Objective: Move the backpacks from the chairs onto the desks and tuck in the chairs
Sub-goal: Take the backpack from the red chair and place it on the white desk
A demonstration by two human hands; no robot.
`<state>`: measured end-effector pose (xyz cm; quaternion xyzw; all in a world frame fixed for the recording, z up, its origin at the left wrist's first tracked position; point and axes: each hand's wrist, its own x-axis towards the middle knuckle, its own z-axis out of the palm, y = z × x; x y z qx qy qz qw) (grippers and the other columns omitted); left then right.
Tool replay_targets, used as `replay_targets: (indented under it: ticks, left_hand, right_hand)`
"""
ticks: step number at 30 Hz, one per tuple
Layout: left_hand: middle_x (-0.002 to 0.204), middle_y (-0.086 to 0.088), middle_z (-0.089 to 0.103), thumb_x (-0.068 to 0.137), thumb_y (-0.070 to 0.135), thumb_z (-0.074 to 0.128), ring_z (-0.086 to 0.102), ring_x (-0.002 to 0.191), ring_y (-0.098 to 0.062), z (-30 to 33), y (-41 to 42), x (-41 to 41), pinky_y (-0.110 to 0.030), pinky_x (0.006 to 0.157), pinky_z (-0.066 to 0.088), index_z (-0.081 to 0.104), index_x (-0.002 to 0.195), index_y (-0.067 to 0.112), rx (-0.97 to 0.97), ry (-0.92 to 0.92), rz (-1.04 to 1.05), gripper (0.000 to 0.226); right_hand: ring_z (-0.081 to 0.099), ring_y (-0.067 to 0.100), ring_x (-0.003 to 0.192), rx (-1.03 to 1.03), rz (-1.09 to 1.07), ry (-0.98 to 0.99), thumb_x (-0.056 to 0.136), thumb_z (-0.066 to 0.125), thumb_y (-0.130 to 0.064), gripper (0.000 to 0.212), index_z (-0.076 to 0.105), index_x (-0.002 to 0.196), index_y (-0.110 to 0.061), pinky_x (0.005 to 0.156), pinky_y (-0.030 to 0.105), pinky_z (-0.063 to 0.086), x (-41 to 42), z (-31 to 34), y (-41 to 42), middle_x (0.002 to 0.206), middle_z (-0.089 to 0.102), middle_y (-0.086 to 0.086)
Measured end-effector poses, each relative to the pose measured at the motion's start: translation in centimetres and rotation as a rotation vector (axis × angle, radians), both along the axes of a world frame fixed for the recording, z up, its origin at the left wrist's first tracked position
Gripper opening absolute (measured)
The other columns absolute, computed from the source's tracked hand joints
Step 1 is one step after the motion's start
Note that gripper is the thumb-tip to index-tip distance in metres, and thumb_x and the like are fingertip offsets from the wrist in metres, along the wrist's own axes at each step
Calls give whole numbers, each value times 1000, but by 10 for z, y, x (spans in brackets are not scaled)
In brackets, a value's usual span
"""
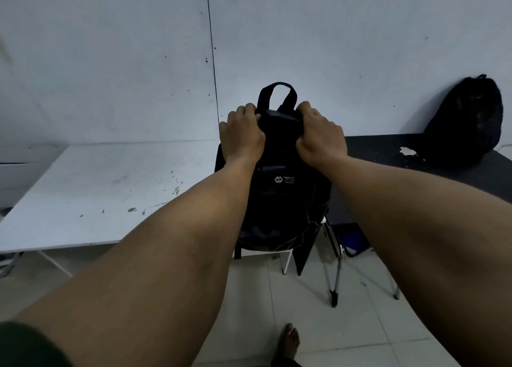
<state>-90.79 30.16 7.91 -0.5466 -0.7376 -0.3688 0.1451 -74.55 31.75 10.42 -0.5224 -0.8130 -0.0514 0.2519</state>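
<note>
Black backpack (277,189), closed, contents unseen: upright on chair (288,251); left hand (242,134) and right hand (321,136) grip its top. Second backpack (465,122): on black desk (388,150).

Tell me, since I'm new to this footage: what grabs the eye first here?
Both bare hands, left hand and right hand, grip the top of a black fabric backpack with a white logo at centre. A second black backpack leans on the wall atop the dark desk at right; a white desk lies left.
</note>
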Motion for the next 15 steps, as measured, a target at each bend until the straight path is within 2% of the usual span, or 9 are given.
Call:
replay_targets:
  ticks: [15]
  left_hand:
    - [112,-6,63,99,17,42,57,102,-29,-10,163,-7,-39,83,38,57,113,13,-69,-10,79,21]
  right_hand:
    - [49,35,68,-46,143,-62,76,47,-6,37,39,111,-14,63,37,34,-7,-13,192,101,57,7]
